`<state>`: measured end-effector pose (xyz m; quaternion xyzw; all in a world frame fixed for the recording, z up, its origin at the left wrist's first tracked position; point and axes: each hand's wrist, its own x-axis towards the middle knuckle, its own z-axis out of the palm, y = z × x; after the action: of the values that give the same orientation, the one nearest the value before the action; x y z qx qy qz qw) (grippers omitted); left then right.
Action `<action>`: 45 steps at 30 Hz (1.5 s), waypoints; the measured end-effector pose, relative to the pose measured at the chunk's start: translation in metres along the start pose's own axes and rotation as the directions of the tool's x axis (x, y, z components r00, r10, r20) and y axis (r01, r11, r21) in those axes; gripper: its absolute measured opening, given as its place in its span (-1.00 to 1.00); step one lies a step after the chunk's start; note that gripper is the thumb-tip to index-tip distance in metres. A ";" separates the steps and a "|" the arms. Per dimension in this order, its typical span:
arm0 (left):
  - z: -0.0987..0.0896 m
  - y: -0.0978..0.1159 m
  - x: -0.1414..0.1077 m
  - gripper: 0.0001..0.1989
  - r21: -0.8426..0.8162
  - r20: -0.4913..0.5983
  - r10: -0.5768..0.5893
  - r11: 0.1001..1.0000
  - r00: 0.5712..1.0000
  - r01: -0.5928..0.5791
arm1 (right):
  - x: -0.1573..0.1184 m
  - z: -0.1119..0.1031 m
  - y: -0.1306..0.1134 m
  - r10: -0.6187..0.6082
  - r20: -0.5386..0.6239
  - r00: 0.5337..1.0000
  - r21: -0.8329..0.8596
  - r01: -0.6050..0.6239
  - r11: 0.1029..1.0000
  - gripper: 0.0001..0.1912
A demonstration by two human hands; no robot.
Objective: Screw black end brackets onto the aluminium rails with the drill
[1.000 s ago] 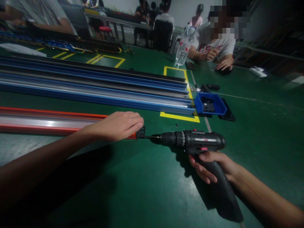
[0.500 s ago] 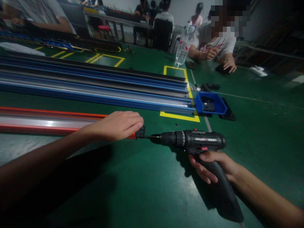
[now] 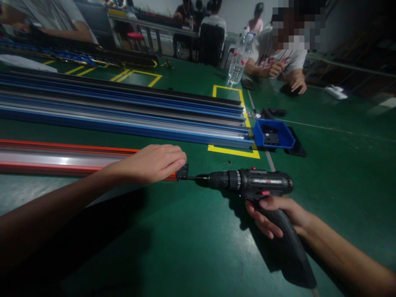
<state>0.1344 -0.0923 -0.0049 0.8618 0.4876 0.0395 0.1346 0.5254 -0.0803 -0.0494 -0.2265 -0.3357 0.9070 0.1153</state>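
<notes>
My right hand [image 3: 278,214] is wrapped round the grip of a black cordless drill [image 3: 262,181], which points left. Its long bit [image 3: 194,177] meets a small black bracket [image 3: 183,171] at the end of an orange-edged metal profile [image 3: 62,157]. Over that end lies my left hand [image 3: 157,163], its fingers closed down on the profile and beside the bracket. The fingertips' far side is hidden. Whether the bit sits in a screw head is too small to tell.
Several long blue and black profiles [image 3: 139,117] lie behind the orange one. Beyond their right ends stands a blue bin [image 3: 275,138] with black parts. Water bottles [image 3: 238,62] stand farther back, near a seated person [image 3: 284,62]. Yellow tape [image 3: 235,153] marks the green table.
Almost nothing differs. The view has shifted very slightly; both hands, the drill and the profile keep their places.
</notes>
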 end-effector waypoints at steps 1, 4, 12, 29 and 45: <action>0.000 0.000 0.000 -0.55 -0.002 -0.004 -0.001 1.000 1.000 0.001 | 0.000 0.000 0.000 0.002 0.001 1.000 0.000 -0.002 1.000 -0.74; 0.000 0.000 0.000 -0.56 -0.002 -0.010 0.002 1.000 1.000 -0.002 | 0.000 0.000 -0.001 0.003 0.001 1.000 -0.004 -0.003 1.000 -0.74; 0.001 -0.001 0.000 -0.55 0.003 0.004 -0.013 1.000 1.000 0.013 | 0.000 0.000 -0.001 0.011 -0.011 1.000 0.003 -0.011 1.000 -0.74; 0.001 -0.002 0.000 -0.54 0.007 0.012 -0.011 1.000 1.000 0.011 | 0.002 0.001 -0.003 -0.001 0.024 1.000 -0.005 0.001 1.000 -0.71; 0.001 -0.002 0.001 -0.54 -0.001 0.017 -0.007 1.000 1.000 0.007 | 0.001 0.002 -0.003 -0.009 0.022 1.000 -0.018 0.009 1.000 -0.71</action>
<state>0.1335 -0.0909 -0.0060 0.8602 0.4894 0.0319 0.1395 0.5233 -0.0790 -0.0461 -0.2161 -0.3463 0.9058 0.1138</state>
